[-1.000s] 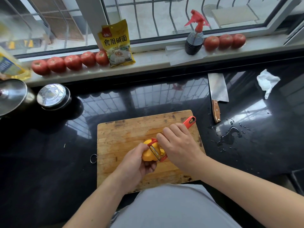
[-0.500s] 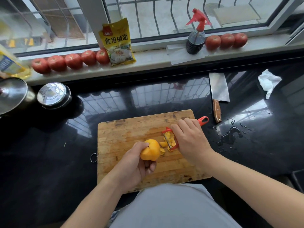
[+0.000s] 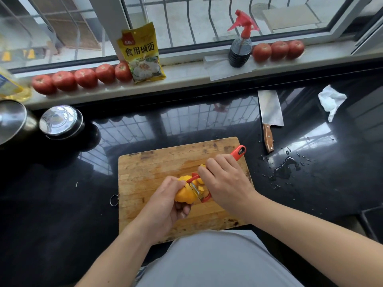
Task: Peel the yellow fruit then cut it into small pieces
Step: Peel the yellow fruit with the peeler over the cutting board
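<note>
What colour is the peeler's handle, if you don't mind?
Red; the peeler shows best in the head view.

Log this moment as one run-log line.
stage: peeling | left hand: holds yellow fruit over cutting board | right hand: holds red peeler against fruit | cleaver: untouched on counter
</note>
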`<state>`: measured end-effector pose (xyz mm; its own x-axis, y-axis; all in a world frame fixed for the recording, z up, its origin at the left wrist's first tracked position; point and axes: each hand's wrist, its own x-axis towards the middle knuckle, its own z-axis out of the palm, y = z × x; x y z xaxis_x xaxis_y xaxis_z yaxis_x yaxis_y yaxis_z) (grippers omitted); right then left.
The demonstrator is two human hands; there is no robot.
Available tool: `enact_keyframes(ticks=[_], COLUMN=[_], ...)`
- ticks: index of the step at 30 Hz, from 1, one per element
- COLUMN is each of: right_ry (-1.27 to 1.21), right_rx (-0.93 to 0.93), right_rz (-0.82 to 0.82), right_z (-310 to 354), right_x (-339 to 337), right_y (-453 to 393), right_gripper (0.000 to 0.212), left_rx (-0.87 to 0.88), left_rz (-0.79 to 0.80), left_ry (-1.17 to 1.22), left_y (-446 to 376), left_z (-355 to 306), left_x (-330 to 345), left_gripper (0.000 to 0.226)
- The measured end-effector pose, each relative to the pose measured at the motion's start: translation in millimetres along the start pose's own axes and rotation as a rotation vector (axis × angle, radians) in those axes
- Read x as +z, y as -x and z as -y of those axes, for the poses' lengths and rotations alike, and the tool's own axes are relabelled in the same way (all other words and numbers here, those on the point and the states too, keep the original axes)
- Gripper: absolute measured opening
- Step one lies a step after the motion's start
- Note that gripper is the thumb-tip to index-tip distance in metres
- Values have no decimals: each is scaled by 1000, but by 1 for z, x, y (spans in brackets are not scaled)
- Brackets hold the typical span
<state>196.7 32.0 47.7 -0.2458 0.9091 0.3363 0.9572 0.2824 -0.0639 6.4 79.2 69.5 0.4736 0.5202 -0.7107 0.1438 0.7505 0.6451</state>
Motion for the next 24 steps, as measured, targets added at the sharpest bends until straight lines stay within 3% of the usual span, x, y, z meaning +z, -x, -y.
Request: enact_keyframes(ticks=[4, 7, 11, 14, 18, 24], right_ry=[116, 143, 119, 54, -27, 14], right_rx=[158, 299, 371, 301, 66, -44], right_rz=[133, 276, 308, 226, 13, 20], right_z=[-18, -31, -28, -29, -24, -13], right_x=[16, 23, 26, 23, 11, 0], right_y=[0, 6, 11, 12, 10, 4], right_gripper=[16, 32, 31, 26, 27, 28], left_rx=[-3, -10, -48, -55, -44, -34], left_rz=[7, 34, 29, 33, 15, 39], left_ry=[-11, 24, 148, 193, 183, 142], left_y=[0, 1, -1, -4, -8, -7], left_z=[0, 2, 5, 9, 10, 9], left_x=[-4, -3, -2, -3, -4, 0], left_gripper=[9, 12, 24, 25, 28, 27])
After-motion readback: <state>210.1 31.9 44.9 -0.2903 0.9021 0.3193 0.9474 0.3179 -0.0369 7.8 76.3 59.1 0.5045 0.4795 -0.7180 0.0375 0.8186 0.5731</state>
